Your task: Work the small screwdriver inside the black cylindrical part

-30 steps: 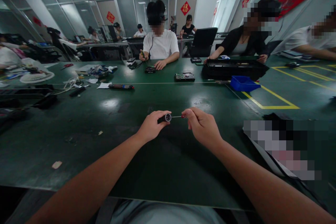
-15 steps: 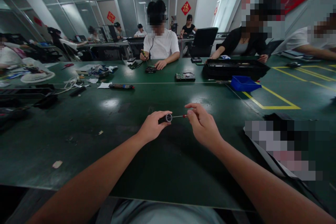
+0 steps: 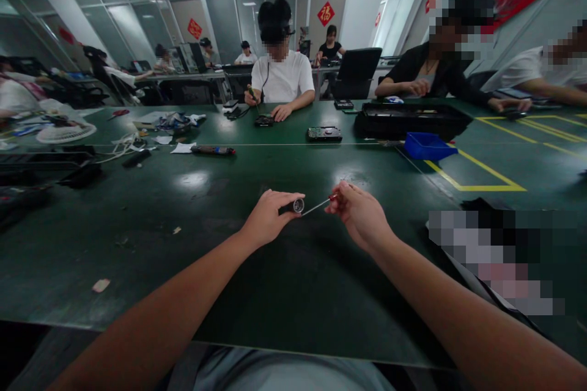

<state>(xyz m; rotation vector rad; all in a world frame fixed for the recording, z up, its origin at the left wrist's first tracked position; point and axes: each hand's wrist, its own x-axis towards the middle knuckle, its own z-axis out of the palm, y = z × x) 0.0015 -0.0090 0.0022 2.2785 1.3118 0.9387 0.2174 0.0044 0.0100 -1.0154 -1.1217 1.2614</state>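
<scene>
Between thumb and fingers, my left hand (image 3: 268, 218) grips a small dark cylindrical part (image 3: 298, 205) whose pale round end faces right. I cannot make out what kind of part it is. My right hand (image 3: 360, 214) is closed on the red handle of a screwdriver (image 3: 316, 206). Its thin metal shaft slants down to the left, and the tip lies at the lower edge of the part's round end; whether it touches is unclear. Both hands are raised over the green table (image 3: 275, 305).
Across the table, a hard drive (image 3: 324, 134) lies before a person in a white shirt. A blue bin (image 3: 430, 146) sits near a long black tray (image 3: 413, 119). To the left are an electric screwdriver (image 3: 213, 150), cables (image 3: 123, 146) and a white fan grille (image 3: 66, 132).
My right hand has turned, and the screwdriver has tilted from nearly level to handle-up. The left hand's part has rotated slightly. Opposite on the right, a person in black has reached toward the right.
</scene>
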